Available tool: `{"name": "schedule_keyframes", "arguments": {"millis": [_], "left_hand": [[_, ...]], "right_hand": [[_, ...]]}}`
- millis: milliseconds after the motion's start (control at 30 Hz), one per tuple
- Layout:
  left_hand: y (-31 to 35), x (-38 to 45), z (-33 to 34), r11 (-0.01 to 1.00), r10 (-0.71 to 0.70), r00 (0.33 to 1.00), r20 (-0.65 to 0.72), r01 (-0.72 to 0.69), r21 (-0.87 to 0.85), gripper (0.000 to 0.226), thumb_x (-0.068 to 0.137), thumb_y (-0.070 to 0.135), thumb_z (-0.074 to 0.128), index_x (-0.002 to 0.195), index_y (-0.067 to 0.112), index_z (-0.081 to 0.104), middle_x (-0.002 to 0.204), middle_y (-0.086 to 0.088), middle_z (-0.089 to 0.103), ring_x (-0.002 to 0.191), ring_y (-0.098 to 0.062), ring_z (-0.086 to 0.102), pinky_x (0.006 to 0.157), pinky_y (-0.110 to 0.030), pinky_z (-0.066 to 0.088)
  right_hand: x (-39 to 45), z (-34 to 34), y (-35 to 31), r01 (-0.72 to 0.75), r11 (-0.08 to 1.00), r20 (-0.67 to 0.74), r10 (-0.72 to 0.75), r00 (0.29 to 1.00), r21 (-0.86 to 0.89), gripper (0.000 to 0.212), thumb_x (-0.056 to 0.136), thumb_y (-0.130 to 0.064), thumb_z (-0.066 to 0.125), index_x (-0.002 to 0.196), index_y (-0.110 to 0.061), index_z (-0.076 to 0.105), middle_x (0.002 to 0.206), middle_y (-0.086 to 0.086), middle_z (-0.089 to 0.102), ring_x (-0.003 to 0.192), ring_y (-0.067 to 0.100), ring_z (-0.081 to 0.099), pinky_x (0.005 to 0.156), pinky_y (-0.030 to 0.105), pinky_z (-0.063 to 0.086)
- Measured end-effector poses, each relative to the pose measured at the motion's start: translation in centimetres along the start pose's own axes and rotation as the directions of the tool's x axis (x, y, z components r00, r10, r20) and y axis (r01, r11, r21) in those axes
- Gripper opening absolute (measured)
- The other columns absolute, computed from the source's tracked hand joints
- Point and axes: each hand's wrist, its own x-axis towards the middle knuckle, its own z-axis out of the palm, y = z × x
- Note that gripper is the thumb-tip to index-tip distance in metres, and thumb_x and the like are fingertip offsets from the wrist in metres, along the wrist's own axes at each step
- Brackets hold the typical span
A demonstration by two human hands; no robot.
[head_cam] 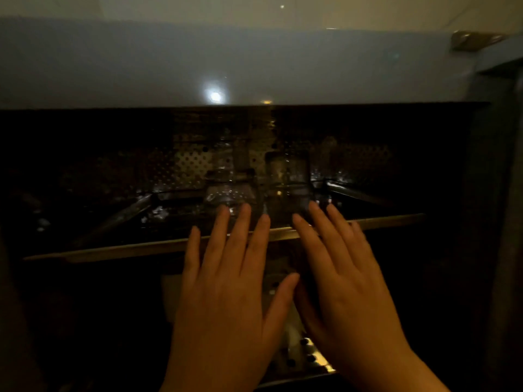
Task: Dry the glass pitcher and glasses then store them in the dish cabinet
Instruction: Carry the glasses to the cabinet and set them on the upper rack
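Note:
The dish cabinet is dark inside. On its perforated metal shelf [186, 165] stand clear glasses, faint in the gloom: one [229, 190] just beyond my left fingertips, another [288, 176] to its right. Whether the pitcher is among them I cannot tell. My left hand [226, 278] and my right hand [348, 278] reach side by side over the shelf's front rail [127, 250], backs up, fingers straight and apart. The fingertips lie at the bases of the glasses; contact is unclear. Neither hand grips anything.
A pale blue glossy panel [226, 66] spans the top above the cabinet opening, with a metal hinge [475, 39] at the upper right. A lower perforated shelf [305, 355] shows between my wrists. The cabinet's blue side frame [503, 193] rises at the right.

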Motion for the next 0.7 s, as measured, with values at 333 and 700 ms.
{"name": "schedule_keyframes", "arguments": {"millis": [333,700], "left_hand": [[7.1,-5.8,-4.0,0.974,0.084,0.996,0.028,-0.076,-0.216,0.065,0.095,0.061,0.013,0.146,0.024,0.030,0.153,-0.003,0.028,0.140,-0.021,0.018,0.107,-0.043,0.012],[22.0,-11.4,-13.7,0.833,0.235,0.971,-0.038,-0.221,-0.507,0.062,0.094,0.057,0.020,0.147,0.025,0.028,0.154,-0.001,0.025,0.142,-0.020,0.017,0.109,-0.042,0.015]], "right_hand": [[-9.1,-9.3,0.7,-0.157,0.987,-0.031,0.158,0.987,0.036,0.071,0.083,-0.048,0.042,0.146,-0.022,0.025,0.155,-0.001,0.022,0.143,0.018,0.016,0.111,0.046,0.026],[-21.0,-27.4,3.2,-0.270,0.956,-0.136,0.254,0.957,-0.113,0.067,0.080,-0.040,0.047,0.141,-0.017,0.034,0.152,0.007,0.030,0.141,0.024,0.023,0.108,0.041,0.023]]}}
